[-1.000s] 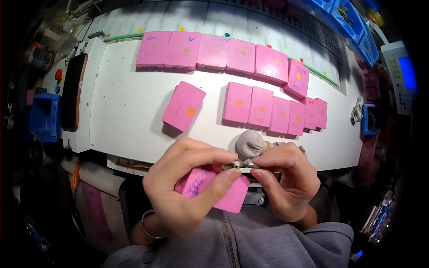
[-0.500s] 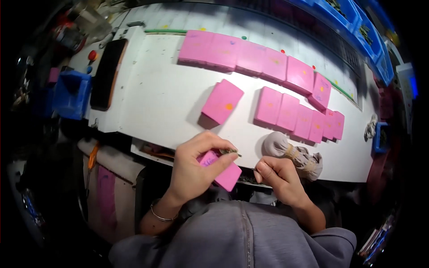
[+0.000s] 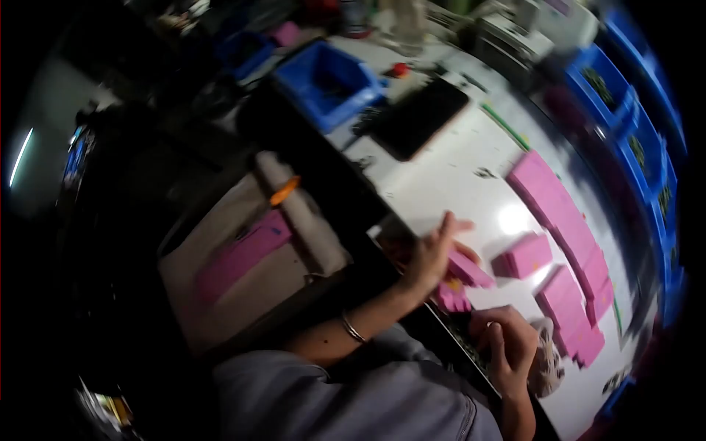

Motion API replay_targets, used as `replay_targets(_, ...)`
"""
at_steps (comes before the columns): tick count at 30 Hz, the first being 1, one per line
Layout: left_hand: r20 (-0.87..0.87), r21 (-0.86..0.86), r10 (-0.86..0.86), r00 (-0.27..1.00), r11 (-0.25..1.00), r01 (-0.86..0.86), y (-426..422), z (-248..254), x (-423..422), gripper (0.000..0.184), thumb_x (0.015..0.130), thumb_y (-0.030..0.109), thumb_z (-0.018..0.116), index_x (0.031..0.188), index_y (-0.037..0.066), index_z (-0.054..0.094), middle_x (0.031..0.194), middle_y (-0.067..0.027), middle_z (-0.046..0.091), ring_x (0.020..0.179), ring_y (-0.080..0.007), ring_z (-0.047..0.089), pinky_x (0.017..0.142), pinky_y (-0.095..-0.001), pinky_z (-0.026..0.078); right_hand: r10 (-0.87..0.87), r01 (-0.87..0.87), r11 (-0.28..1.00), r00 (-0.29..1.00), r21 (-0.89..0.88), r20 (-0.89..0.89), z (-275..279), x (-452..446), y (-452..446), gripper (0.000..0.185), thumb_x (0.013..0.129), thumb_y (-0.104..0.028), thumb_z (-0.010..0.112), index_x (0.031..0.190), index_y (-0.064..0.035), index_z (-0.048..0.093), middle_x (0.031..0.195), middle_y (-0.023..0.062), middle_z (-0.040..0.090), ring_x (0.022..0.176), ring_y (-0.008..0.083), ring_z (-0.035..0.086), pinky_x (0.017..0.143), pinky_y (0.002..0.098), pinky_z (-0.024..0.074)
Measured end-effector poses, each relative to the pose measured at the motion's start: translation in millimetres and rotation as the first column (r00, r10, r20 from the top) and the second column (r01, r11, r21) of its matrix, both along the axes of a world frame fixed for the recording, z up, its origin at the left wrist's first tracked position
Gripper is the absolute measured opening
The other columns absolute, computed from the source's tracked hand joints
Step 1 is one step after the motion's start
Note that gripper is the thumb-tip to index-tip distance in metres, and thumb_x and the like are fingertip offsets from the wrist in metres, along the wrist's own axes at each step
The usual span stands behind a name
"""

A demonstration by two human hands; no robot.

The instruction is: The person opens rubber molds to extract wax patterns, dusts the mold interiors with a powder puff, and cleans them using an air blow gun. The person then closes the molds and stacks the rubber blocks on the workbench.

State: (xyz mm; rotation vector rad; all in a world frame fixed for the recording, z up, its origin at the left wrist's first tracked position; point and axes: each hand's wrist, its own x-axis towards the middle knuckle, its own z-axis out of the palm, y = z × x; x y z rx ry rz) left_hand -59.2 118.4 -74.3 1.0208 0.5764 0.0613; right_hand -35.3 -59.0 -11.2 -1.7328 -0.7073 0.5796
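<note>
Both hands [image 3: 511, 344] near the table edge [image 3: 397, 200]

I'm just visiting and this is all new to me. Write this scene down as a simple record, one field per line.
Left hand: beside a small pink block; grip unclear through blur
Right hand: curled; anything inside is hidden
Near right hand: cloth bundle
Surface: white tabletop
On it: lone pink block, two pink rows, dark phone
Container: blue bin
Worn: bracelet, left wrist
</note>
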Motion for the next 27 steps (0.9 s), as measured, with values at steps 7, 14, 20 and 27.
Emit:
replay_targets(7, 0.162, -0.008, 0.334, 0.929, 0.941, -0.337, 15, 26, -74, 0.062, 0.092, 0.055, 0.029, 0.092, 0.002, 0.06, 0.07, -0.0049, 0.062, 0.055, -0.0111, 0.059, 0.051, -0.022, 0.048, 0.291, -0.293, 0.935, 0.956, 0.201, 0.038, 4, 5, 116, 0.024, 0.079, 0.013, 0.043, 0.099, 0.0038, 0.053, 0.096, 0.0122, 0.057, 0.085, 0.0187, 0.058, 0.074, 0.0253, 0.0461)
replay_targets(14, 0.116, -0.021, 0.688, 0.716, 0.723, -0.691, 70, -23, -188, 0.071, 0.094, 0.054, 0.024, 0.098, -0.011, 0.054, 0.073, -0.0202, 0.061, 0.044, -0.0231, 0.055, 0.042, -0.0302, 0.045, 0.543, -0.575, 0.817, 0.737, -0.05, 0.401, -81, -26, 284, 0.046, 0.072, 0.008, 0.055, 0.117, 0.0015, 0.051, 0.104, 0.0177, 0.058, 0.092, 0.0271, 0.061, 0.077, 0.0313, 0.0514)
replay_targets(20, 0.113, -0.071, 0.763, 0.636, 0.645, -0.761, 76, -48, -219, 0.07, 0.094, 0.052, 0.023, 0.103, -0.011, 0.052, 0.078, -0.0191, 0.061, 0.05, -0.0215, 0.056, 0.047, -0.0296, 0.046, 0.508, -0.583, 0.807, 0.598, -0.099, 0.62, -145, -33, 361, 0.032, 0.067, 0.006, 0.062, 0.098, -0.0017, 0.06, 0.096, 0.015, 0.057, 0.088, 0.0328, 0.059, 0.075, 0.0352, 0.0493)
replay_targets(27, 0.145, -0.054, 0.836, 0.529, 0.541, -0.839, 97, -39, -224, 0.069, 0.094, 0.052, 0.029, 0.096, -0.011, 0.057, 0.067, -0.0141, 0.061, 0.042, -0.0168, 0.054, 0.04, -0.0272, 0.044, 0.599, -0.759, 0.649, 0.464, -0.055, 0.653, -109, -17, 378, 0.03, 0.068, -0.005, 0.071, 0.091, 0.0005, 0.053, 0.089, 0.0127, 0.059, 0.079, 0.0254, 0.056, 0.071, 0.0341, 0.0465)
